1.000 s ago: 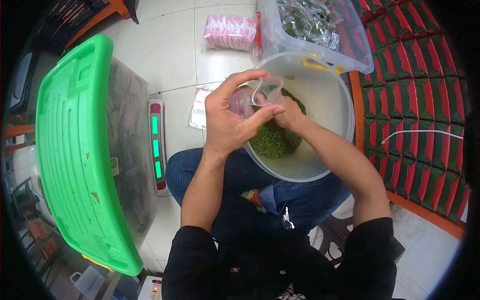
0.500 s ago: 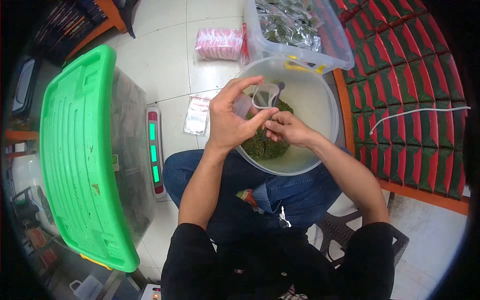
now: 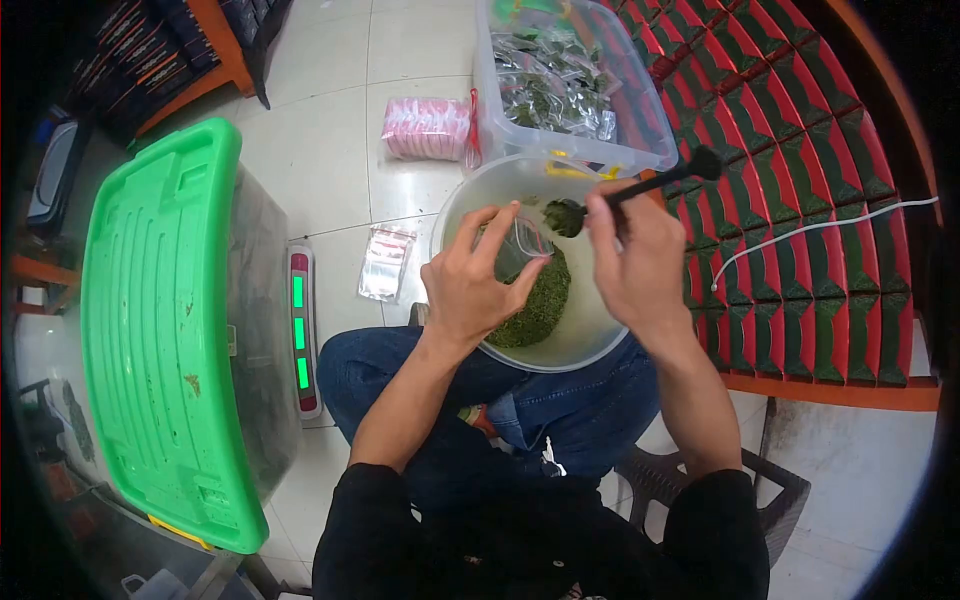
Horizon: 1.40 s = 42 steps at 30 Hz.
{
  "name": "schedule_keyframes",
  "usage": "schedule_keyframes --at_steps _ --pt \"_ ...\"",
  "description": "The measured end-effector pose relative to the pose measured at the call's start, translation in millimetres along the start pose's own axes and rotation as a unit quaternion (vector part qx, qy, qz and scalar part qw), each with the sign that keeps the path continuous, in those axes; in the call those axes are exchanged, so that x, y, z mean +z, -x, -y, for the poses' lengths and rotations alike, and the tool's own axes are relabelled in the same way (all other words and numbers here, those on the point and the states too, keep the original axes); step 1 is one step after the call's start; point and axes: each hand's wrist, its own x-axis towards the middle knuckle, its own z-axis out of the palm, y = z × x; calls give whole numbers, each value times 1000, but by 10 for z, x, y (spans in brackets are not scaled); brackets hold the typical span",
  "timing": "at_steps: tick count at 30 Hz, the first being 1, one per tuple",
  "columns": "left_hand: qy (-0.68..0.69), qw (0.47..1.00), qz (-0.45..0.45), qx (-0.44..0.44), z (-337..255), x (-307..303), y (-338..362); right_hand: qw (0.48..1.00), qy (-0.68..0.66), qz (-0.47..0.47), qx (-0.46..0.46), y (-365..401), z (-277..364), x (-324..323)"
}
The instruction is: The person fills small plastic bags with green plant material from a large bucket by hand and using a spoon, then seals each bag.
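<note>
My left hand [image 3: 472, 275] pinches a small clear zip bag [image 3: 518, 250], its mouth spread round towards my right hand. In my right hand [image 3: 640, 255] is a black scoop [image 3: 655, 183]; its bowl, heaped with dark green dried leaf, is close to the bag's mouth, and the handle points up and right. Below both hands, a translucent round tub [image 3: 610, 335] stands against my legs. Shredded green leaf [image 3: 540, 305] lies in a pile on the tub's bottom, partly hidden by my left hand.
A clear plastic bin [image 3: 640, 150] of filled bags stands behind the tub. Flat silver bags [image 3: 385, 263] and a pink-and-white pack [image 3: 427, 128] lie on the tiles. Left are a scale [image 3: 302, 335] and a green-lidded box [image 3: 165, 330]. Red-and-green packets [image 3: 800, 250] fill a rack at right.
My right hand has risen from the tub and moved right, bringing up the scoop with leaf in it. My left hand still holds the bag, a little lower.
</note>
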Motion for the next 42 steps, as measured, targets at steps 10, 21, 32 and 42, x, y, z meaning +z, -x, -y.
schedule_keyframes --at_steps 10,21,32,42 --pt "0 999 -47 -23 46 31 9 987 141 13 -73 28 131 100" --pt "265 943 76 -189 75 -169 -68 988 65 43 -136 219 -308 259" --pt "421 875 120 -207 67 -81 -10 946 -281 99 130 376 -323 331" --pt "355 880 247 -198 107 -61 -24 999 -36 -25 -29 -29 -89 185"
